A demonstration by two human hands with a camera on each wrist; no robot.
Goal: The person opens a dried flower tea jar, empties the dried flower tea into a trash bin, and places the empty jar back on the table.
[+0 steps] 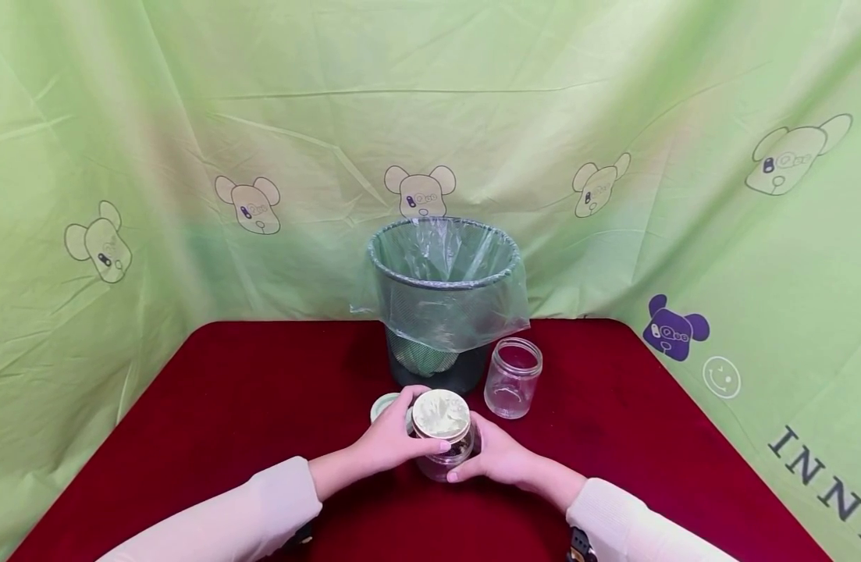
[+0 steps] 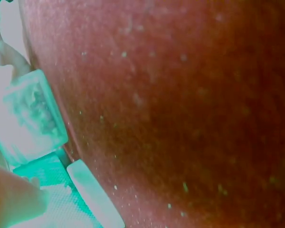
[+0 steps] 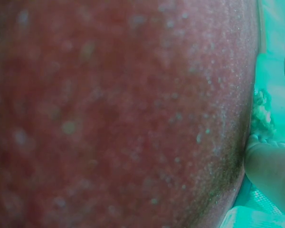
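Note:
A clear glass jar (image 1: 435, 468) with dark contents and a pale, shiny lid (image 1: 442, 414) stands between the two hands at the table's middle. My left hand (image 1: 388, 437) curls round the jar's top, its thumb along the front just under the lid. Lower down, my right hand (image 1: 500, 454) grips the jar's body from the right. In the left wrist view the jar (image 2: 35, 116) shows lumpy contents through its wall. Partly hidden behind the left hand lies a loose pale green lid (image 1: 383, 404), also seen as a light slab (image 2: 95, 194) in that wrist view.
A mesh waste bin (image 1: 444, 375) lined with a translucent bag (image 1: 451, 312) stands behind the jar. To its right is an uncovered clear glass jar (image 1: 513, 382). A dark red cloth (image 1: 261, 390) covers the table, with a green printed curtain (image 1: 318, 140) around it.

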